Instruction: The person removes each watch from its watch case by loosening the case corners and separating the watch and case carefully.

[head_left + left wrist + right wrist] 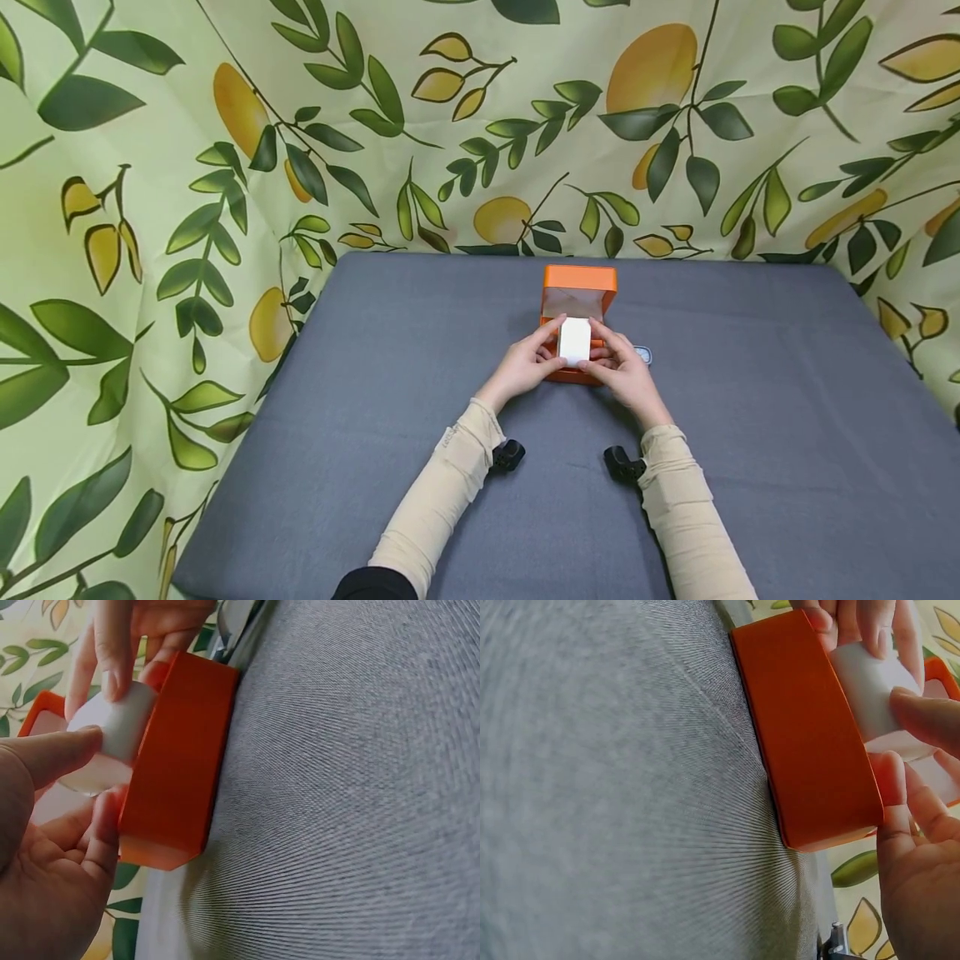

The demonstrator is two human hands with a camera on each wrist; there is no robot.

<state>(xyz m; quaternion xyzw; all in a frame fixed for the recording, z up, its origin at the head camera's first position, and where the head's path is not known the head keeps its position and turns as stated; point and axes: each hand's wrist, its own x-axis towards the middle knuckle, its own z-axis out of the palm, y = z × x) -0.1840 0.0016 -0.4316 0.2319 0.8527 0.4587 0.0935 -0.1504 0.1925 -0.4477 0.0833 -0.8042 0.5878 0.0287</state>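
Note:
A white, rounded cushion is held over the open orange box, between both hands. My left hand pinches its left side with thumb and forefinger. On the other side my right hand pinches it the same way. In the left wrist view the cushion tilts at the rim of the box, and its far end is partly hidden. The right wrist view shows lower fingers beside the rim of the box. The lid is raised, with a pale lining.
A small watch-like item with a pale blue rim lies right of the box, partly behind the right hand. The box stands on a grey padded table. Leaf-patterned cloth hangs behind and at the sides. Black wrist cameras sit below the hands.

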